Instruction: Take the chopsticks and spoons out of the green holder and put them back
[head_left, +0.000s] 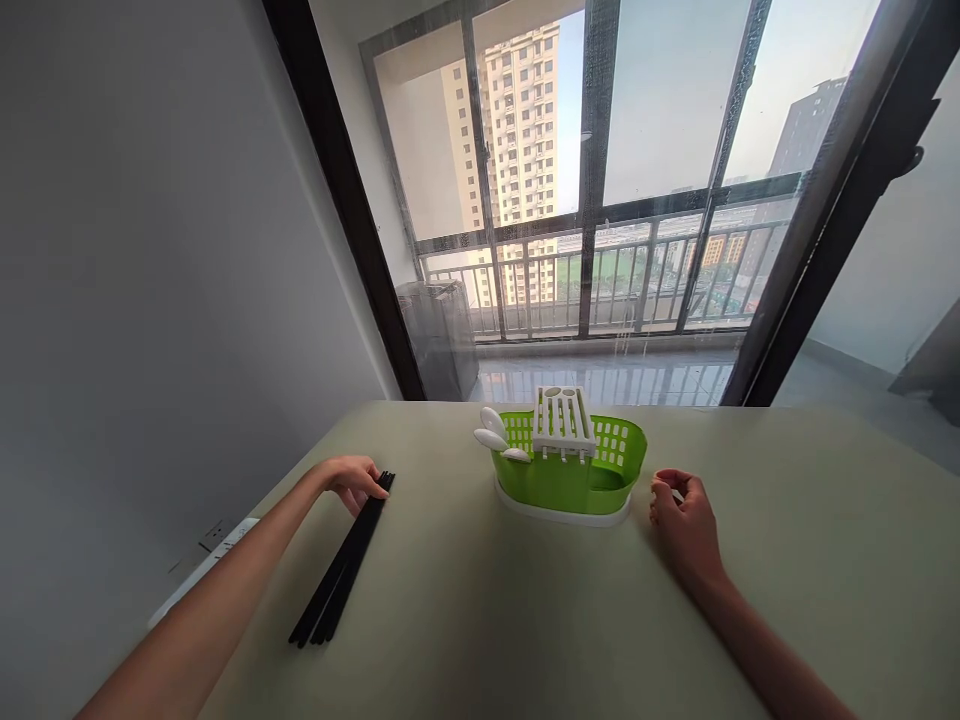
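Observation:
My left hand [355, 481] is closed around the far end of a bundle of black chopsticks [346, 570], left of the middle of the table. Their other ends point back toward me, slightly fanned apart. In the centre stands a green plastic cutlery basket [555, 485] with a white base. Several white spoons [491, 438] stick out of its left end, and a white slotted rack [564, 420] sits across its top. Just right of the basket, apart from it, my right hand [684, 520] rests with its fingers curled in and nothing visible in them.
The pale green table [510, 620] spreads under everything. At its left edge lies a white power strip [206, 570], partly behind my left forearm. A grey wall [187, 250] rises on the left. Beyond the far edge is a dark-framed glass door with a balcony and railing [622, 280].

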